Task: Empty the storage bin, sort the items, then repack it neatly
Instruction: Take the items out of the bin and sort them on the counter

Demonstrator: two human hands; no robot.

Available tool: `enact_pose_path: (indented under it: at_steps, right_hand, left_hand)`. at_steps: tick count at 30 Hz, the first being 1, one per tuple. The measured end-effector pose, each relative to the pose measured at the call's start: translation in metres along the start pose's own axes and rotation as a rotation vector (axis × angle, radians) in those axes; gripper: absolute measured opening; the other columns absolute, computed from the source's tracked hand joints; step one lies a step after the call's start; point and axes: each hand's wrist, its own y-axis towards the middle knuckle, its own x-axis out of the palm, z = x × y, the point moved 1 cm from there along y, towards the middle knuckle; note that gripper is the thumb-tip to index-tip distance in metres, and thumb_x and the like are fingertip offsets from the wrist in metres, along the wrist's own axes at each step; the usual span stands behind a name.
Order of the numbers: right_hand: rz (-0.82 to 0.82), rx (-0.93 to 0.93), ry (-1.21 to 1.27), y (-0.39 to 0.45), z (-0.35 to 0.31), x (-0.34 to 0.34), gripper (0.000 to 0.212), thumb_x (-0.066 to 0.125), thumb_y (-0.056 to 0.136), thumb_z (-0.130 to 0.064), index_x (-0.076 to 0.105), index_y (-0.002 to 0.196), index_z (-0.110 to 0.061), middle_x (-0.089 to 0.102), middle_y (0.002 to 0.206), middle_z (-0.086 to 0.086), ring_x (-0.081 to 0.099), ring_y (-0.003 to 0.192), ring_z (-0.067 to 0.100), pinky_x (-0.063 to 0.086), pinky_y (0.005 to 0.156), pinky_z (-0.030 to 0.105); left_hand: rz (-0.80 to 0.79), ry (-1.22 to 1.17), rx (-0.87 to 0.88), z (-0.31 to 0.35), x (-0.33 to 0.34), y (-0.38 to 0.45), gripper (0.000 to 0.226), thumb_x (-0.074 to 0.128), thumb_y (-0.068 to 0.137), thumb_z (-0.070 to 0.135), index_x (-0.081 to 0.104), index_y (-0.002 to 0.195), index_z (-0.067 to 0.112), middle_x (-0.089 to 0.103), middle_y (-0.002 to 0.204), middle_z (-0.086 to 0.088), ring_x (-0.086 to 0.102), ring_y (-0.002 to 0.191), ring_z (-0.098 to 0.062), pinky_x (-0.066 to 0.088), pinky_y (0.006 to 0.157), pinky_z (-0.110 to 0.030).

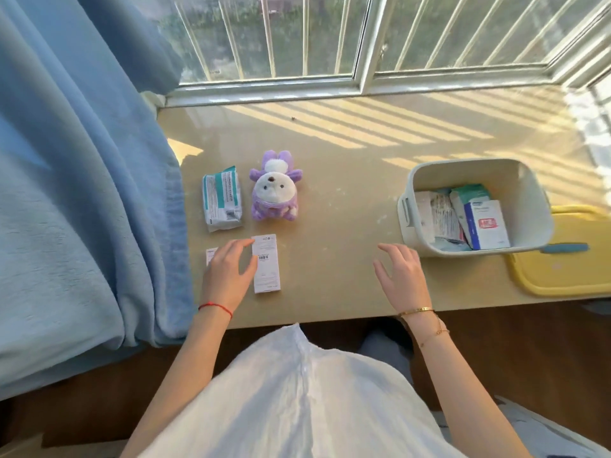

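The storage bin (476, 206) sat at the right of the sill ledge (330, 200), still holding several boxes and packets. Nearest me and left of the bin, my left hand (228, 276) lay flat, fingers loosely spread, over a small white box (210, 256), fingertips touching the tall white box (267, 264) beside it. My right hand (401, 276) hovered just short of the bin, fingers spread, gripping nothing. Farther out and well left of the bin lay the teal-and-white packet (222, 203) and, beside it, the purple plush toy (275, 190). The yellow lid (562, 276) lay partly under the bin, jutting out at its right.
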Motion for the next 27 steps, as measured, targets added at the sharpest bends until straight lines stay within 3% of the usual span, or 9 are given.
enact_pose_path:
  at_steps: [9, 15, 22, 27]
  right_hand:
    - [0.01, 0.056, -0.016, 0.036, 0.165, -0.106, 0.032, 0.063, 0.088, -0.017, 0.057, 0.119, -0.01, 0.058, 0.114, 0.007, 0.05, 0.109, 0.023, 0.045, 0.096, 0.036]
    - [-0.057, 0.097, -0.045, 0.073, 0.267, -0.16, 0.035, 0.06, 0.09, -0.017, 0.056, 0.123, -0.005, 0.057, 0.117, 0.013, 0.051, 0.111, 0.029, 0.042, 0.097, 0.037]
    - [-0.163, 0.162, -0.034, 0.12, 0.324, -0.17, 0.04, 0.057, 0.092, -0.022, 0.052, 0.128, -0.006, 0.055, 0.124, 0.013, 0.049, 0.117, 0.027, 0.039, 0.103, 0.037]
    - [-0.219, 0.247, -0.028, 0.146, 0.347, -0.15, 0.045, 0.056, 0.092, -0.025, 0.048, 0.133, -0.007, 0.053, 0.129, 0.011, 0.047, 0.12, 0.026, 0.038, 0.104, 0.036]
  left_hand:
    - [0.113, -0.081, -0.002, 0.165, 0.088, 0.002, 0.031, 0.062, 0.089, 0.021, 0.061, 0.12, 0.018, 0.063, 0.114, 0.002, 0.059, 0.104, -0.015, 0.045, 0.088, -0.028]
    - [0.18, -0.103, -0.048, 0.261, 0.159, 0.014, 0.028, 0.063, 0.087, 0.017, 0.064, 0.115, 0.016, 0.066, 0.111, -0.001, 0.062, 0.1, -0.021, 0.049, 0.087, -0.033]
    - [0.158, -0.089, -0.073, 0.339, 0.219, 0.054, 0.029, 0.06, 0.088, 0.017, 0.062, 0.117, 0.017, 0.065, 0.113, -0.002, 0.062, 0.099, -0.023, 0.052, 0.082, -0.037]
    - [0.029, -0.096, -0.166, 0.36, 0.269, 0.089, 0.033, 0.057, 0.088, 0.014, 0.06, 0.121, 0.014, 0.062, 0.114, -0.008, 0.059, 0.101, -0.029, 0.051, 0.082, -0.042]
